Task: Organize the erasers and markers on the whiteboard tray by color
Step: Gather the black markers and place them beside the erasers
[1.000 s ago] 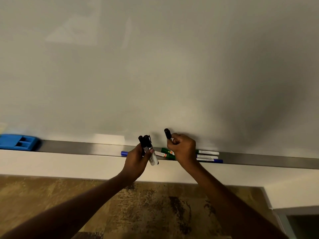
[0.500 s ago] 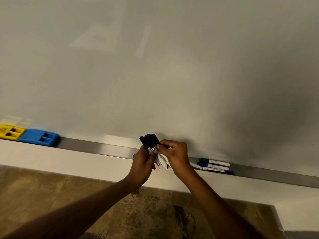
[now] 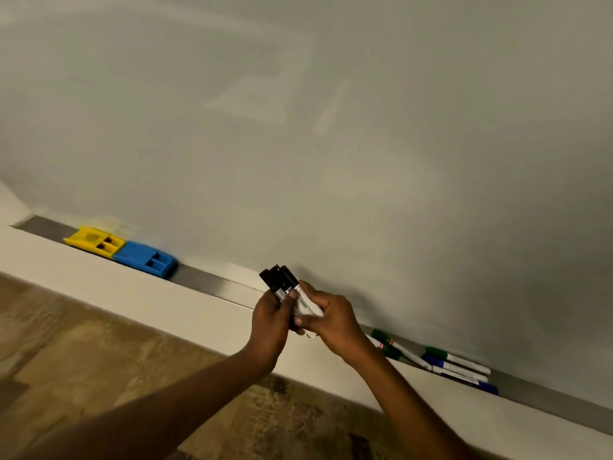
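A bundle of black-capped markers [image 3: 280, 279] is held upright just in front of the metal whiteboard tray [image 3: 212, 283]. My left hand [image 3: 270, 318] grips the bundle from the left, and my right hand [image 3: 331, 318] closes on the white barrels from the right. On the tray to the right lie green markers [image 3: 386, 341] and blue markers [image 3: 461, 371], side by side. Far left on the tray, a yellow eraser [image 3: 94, 240] touches a blue eraser [image 3: 146, 258].
The whiteboard [image 3: 331, 144] fills the upper view, blank. A white ledge [image 3: 116, 283] runs below the tray, and a brown mottled floor [image 3: 83, 360] lies beneath. The tray's left end [image 3: 30, 224] stops near the wall corner.
My right hand brought its black marker to the bundle in my left hand, and both hands now hold it together. The view shifted left, revealing the yellow eraser.
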Available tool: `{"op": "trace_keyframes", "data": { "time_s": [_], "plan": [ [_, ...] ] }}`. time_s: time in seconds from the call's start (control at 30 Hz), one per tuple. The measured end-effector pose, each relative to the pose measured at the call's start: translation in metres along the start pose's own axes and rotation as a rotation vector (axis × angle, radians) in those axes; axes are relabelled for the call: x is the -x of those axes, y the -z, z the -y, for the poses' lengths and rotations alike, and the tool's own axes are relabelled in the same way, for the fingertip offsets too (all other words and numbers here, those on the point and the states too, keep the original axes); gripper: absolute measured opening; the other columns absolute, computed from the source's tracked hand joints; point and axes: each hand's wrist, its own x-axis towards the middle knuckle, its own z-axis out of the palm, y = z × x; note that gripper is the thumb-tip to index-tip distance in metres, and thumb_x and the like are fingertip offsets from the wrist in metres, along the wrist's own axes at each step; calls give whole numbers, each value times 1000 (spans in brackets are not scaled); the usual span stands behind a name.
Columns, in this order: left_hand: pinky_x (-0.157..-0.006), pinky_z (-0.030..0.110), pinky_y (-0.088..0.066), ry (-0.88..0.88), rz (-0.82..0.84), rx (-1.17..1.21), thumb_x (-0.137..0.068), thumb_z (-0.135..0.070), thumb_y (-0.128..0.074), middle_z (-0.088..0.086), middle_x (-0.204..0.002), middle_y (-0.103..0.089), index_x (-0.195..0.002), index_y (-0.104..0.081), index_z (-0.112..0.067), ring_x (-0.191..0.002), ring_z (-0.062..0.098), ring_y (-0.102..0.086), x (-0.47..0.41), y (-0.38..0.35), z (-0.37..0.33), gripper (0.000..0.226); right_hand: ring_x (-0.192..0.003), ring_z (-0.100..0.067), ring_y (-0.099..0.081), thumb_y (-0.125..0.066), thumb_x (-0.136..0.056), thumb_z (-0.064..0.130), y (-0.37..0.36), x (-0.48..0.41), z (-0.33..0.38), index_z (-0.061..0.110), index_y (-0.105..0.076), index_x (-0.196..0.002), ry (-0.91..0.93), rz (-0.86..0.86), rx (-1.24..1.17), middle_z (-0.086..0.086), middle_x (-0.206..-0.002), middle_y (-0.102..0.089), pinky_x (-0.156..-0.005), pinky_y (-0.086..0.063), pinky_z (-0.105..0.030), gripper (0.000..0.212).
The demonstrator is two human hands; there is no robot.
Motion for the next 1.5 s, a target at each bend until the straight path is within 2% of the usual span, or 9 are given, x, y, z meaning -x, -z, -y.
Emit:
{"op": "trace_keyframes", "data": {
  "time_s": [0.1,0.27,0.37,0.5,0.63,0.77,1.1,1.3,1.5],
  "plan": [
    [-49,34,-50,27,-27,53,-97,-22,-54,21,-78,-69,-100,-62,0,-53,27,-61,-6,21,-5,23,-78,-2,-67,-76,-76,2,-20,-7,13,35,-52,-133,-9,39,-63,5,-99,-71,-62,-54,-16,71],
    [-49,37,-53,57,-94,93,-95,-22,-58,25,-76,-68,-100,-60,1,-54,33,-61,-15,55,-6,23,-66,-14,-69,-66,-81,-6,-54,-23,30,53,-67,-98,-5,85,-165,-5,-89,-73,-57,-58,-29,61],
    [-47,32,-53,68,-166,73,-92,-22,-63,16,-71,-72,-95,-63,-3,-52,30,-64,-27,76,-11,19,-70,-13,-70,-64,-83,-5,-75,-36,43,50,-70,-94,-20,101,-197,-5,-92,-74,-56,-56,-26,57],
    [-39,19,-42,72,-252,-31,-83,-29,-72,3,-65,-72,-84,-71,-12,-50,16,-65,-46,107,-17,17,-86,-29,-72,-68,-81,-3,-97,-56,55,34,-72,-102,-46,144,-250,-8,-96,-75,-59,-56,-30,43],
    [-36,18,-37,114,-296,1,-79,-32,-76,4,-62,-72,-78,-71,-11,-49,14,-63,-69,139,-25,22,-81,-32,-73,-67,-77,-6,-113,-74,62,18,-72,-107,-114,198,-354,-10,-94,-76,-56,-53,-29,39],
    [-37,24,-33,129,-201,129,-85,-30,-70,12,-67,-69,-87,-69,-8,-48,22,-55,-93,170,-28,21,-79,-30,-74,-66,-80,-6,-128,-91,65,14,-70,-110,-184,244,-377,-10,-94,-77,-55,-53,-27,37],
    [-37,19,-33,174,14,97,-80,-24,-74,20,-73,-70,-89,-72,-10,-42,21,-53,-135,223,-15,17,-87,-33,-74,-69,-80,1,-152,-131,65,19,-73,-102,-279,388,-362,-9,-97,-76,-60,-55,-28,29],
    [-35,21,-36,157,-46,213,-86,-11,-67,21,-71,-68,-83,-73,-5,-44,20,-54,-149,231,-9,8,-82,-35,-71,-64,-89,7,-166,-144,45,3,-72,-93,-389,145,-717,-25,-99,-73,-81,-56,-46,10],
    [-37,23,-41,117,-38,135,-85,-15,-70,25,-73,-69,-87,-71,-7,-46,23,-57,-151,233,5,9,-71,-28,-73,-52,-99,21,-197,-137,37,4,-60,-107,-485,-115,-839,-20,-92,-75,-51,-54,-28,20]
  ]
}}
